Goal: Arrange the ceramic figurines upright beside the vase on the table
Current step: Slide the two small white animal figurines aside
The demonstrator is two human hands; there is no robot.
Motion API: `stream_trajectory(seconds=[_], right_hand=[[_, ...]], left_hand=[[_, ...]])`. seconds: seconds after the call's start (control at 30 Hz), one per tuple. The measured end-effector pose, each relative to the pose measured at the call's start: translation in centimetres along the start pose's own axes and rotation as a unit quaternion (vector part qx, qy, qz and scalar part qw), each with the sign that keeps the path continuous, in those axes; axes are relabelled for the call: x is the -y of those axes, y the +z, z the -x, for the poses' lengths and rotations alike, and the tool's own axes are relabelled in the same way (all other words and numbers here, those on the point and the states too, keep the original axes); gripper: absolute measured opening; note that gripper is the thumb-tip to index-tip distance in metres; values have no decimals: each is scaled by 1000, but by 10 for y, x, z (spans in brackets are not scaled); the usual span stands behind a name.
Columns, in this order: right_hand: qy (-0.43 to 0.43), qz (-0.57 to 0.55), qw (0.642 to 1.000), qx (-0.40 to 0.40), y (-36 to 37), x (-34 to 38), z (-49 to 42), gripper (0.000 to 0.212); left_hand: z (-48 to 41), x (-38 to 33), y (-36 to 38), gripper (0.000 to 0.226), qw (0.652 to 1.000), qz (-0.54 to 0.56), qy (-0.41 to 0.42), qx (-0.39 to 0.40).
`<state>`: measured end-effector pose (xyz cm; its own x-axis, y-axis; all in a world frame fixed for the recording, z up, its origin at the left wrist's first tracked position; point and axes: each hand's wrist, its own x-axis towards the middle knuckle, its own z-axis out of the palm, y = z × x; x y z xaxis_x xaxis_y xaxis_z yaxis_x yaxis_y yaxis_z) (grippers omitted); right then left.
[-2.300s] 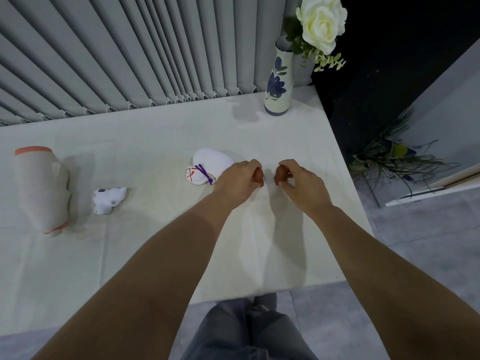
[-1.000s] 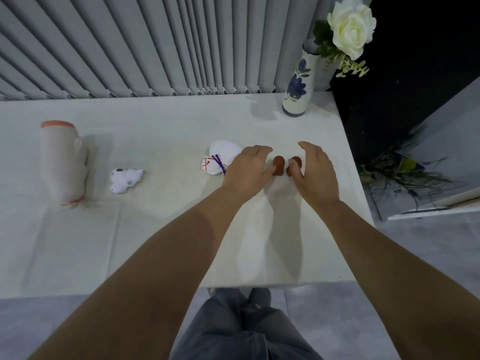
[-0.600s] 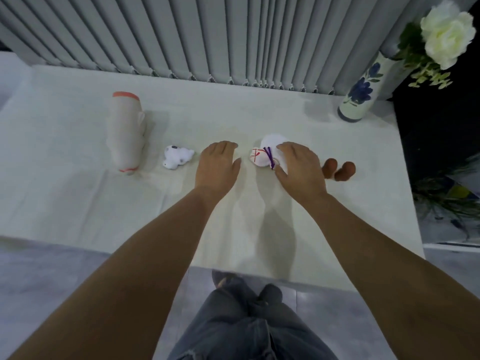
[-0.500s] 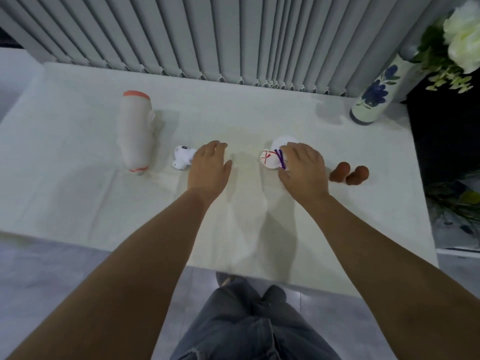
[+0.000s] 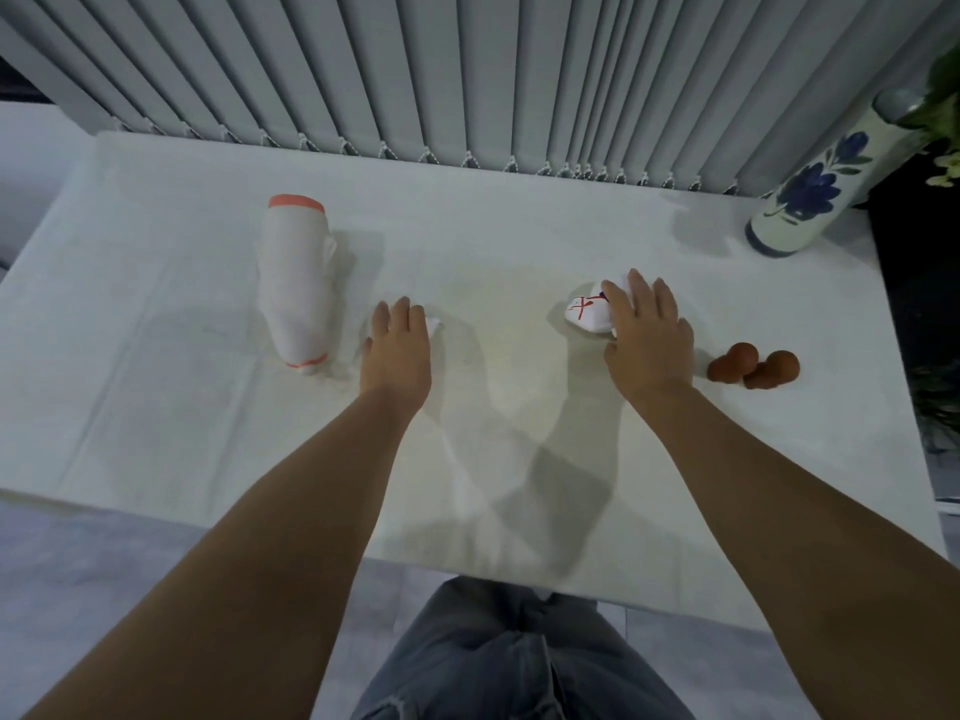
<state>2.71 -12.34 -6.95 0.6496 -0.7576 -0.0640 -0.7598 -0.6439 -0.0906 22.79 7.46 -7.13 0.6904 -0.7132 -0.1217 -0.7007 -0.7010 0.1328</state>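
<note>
My left hand (image 5: 397, 350) lies palm down over the small white figurine (image 5: 434, 323), fingers loosely curved; only a sliver of it shows, so I cannot tell whether I grip it. My right hand (image 5: 647, 337) rests on the white figurine with red and purple marks (image 5: 587, 314), fingers spread over its back, not clearly closed. Two brown figurines (image 5: 753, 367) stand together just right of that hand. The tall pale figurine (image 5: 297, 283) lies on its side at left. The vase (image 5: 808, 194) stands in the table's (image 5: 493, 241) far right corner.
</note>
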Motion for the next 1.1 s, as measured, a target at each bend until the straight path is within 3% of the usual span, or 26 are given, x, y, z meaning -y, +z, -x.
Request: stream_trajectory(seconds=[0.27, 0.47, 0.6, 0.83, 1.1], right_hand=[[23, -32, 999, -23, 3, -3, -7, 74], [31, -69, 997, -34, -6, 5, -7, 62], [69, -227, 971, -5, -18, 9, -3, 46], [59, -320, 938, 124, -34, -6, 0, 36], [60, -261, 962, 59, -24, -9, 3, 39]], left_hand=[[-19, 11, 6, 44, 998, -41, 52, -1], [-19, -27, -12, 43, 993, 82, 82, 26], [-20, -56, -25, 41, 982, 134, 102, 86], [-27, -80, -26, 34, 967, 161, 108, 167], [-33, -79, -32, 39, 970, 196, 70, 122]])
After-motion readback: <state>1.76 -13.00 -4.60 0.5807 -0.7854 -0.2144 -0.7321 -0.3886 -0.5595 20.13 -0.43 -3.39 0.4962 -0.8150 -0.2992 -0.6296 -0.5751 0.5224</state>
